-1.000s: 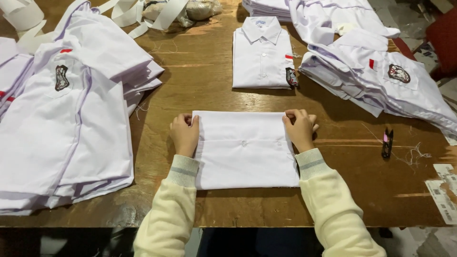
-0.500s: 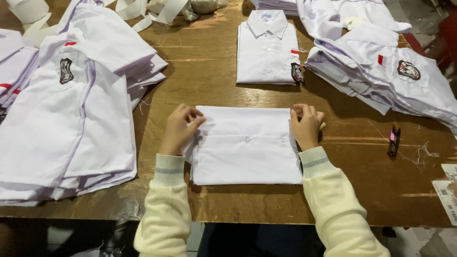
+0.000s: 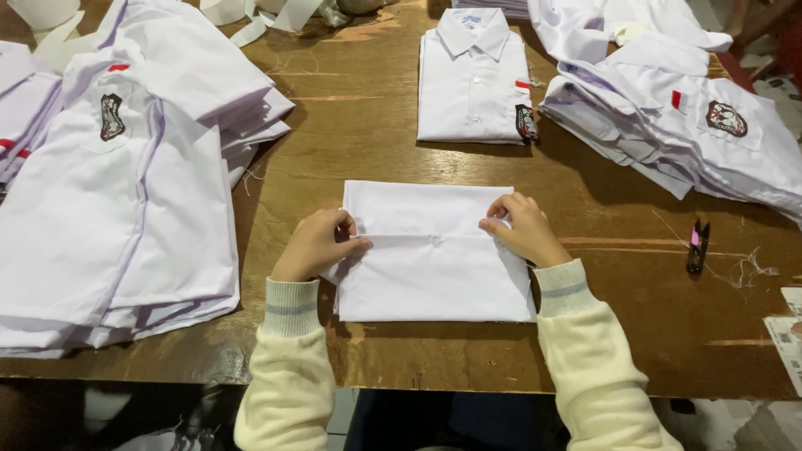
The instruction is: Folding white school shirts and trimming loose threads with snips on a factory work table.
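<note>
left hand (image 3: 316, 244) pinching left edge of folded white shirt (image 3: 434, 267), fingers curled | right hand (image 3: 523, 227) pinching its right edge | shirt: lower centre, flat on wooden table (image 3: 368, 159), button-side up, plain rectangle | paper label (image 3: 787, 338): right edge, white, rectangular | buttoned shirt with dark crest (image 3: 478, 79): top centre | shirt stack (image 3: 117, 184): left.
</note>
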